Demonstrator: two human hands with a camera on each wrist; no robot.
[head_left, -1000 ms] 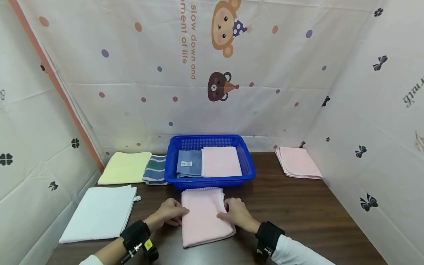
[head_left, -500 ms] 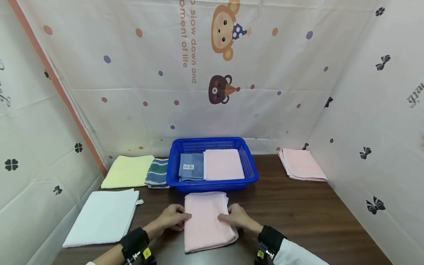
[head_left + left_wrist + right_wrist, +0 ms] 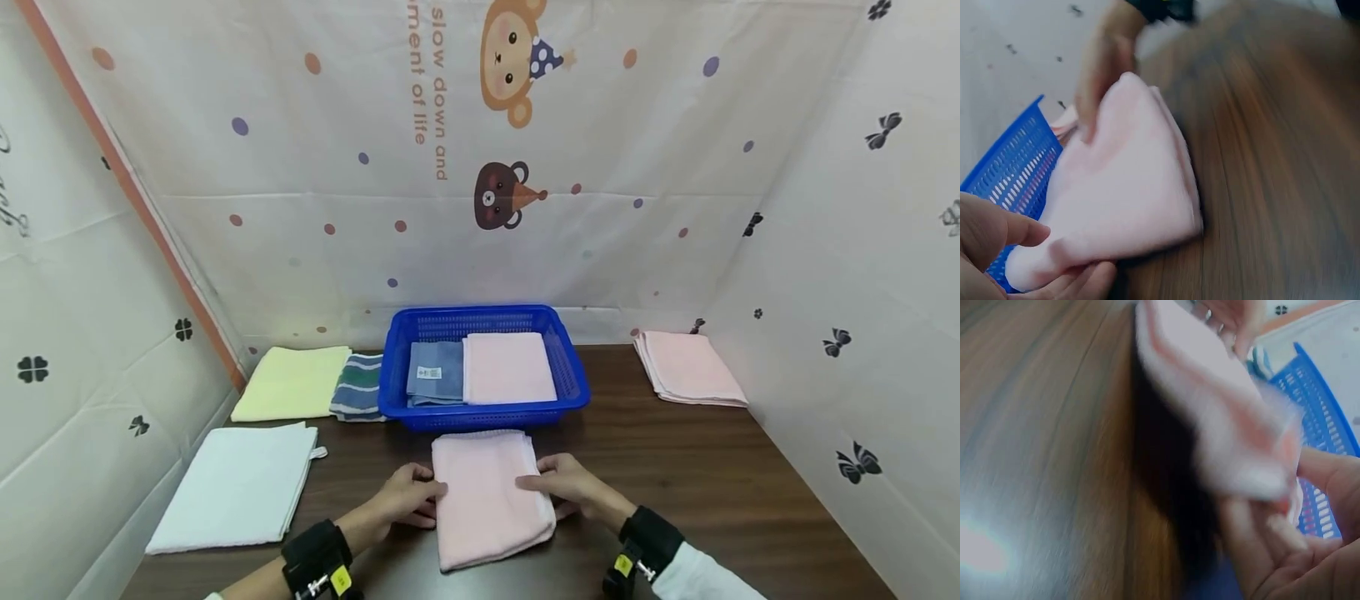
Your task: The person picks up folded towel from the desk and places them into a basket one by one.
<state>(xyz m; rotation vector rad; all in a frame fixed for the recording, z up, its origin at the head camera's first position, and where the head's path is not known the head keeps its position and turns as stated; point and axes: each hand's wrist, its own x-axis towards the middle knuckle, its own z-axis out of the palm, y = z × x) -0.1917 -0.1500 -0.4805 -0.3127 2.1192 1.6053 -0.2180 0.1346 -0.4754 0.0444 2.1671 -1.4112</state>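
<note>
Head camera: two hands hold a folded pink towel (image 3: 491, 500) over the brown table (image 3: 712, 492), just in front of a blue basket (image 3: 487, 415); the left hand (image 3: 408, 497) pinches the left edge, with the thumb on top and fingers under it; the right hand (image 3: 581, 487) pinches the right edge in the same way; both grips are narrow, with only the towel in them; the towel looks soft, and its layers show along the right side; I cannot tell if all of it is off the wood. In the left wrist view the left thumb lies by the near edge of the towel, and fingertips (image 3: 1100, 275) peek out below; the right wrist view is blurry, but the right thumb and fingers hold a corner there, with a dark shadow under the towel. Inside the basket a small blue cloth (image 3: 446, 379) with a white label (image 3: 429, 372) lies on the left; a pink cloth (image 3: 510, 369) lies right beside it; left of the basket are a striped cloth (image 3: 357, 387) and a yellow cloth (image 3: 292, 383); a white towel (image 3: 232, 487) lies nearer the person; a pink stack (image 3: 693, 367) sits far over on the right, by the wall sheet (image 3: 330, 108) with bears on it.
</note>
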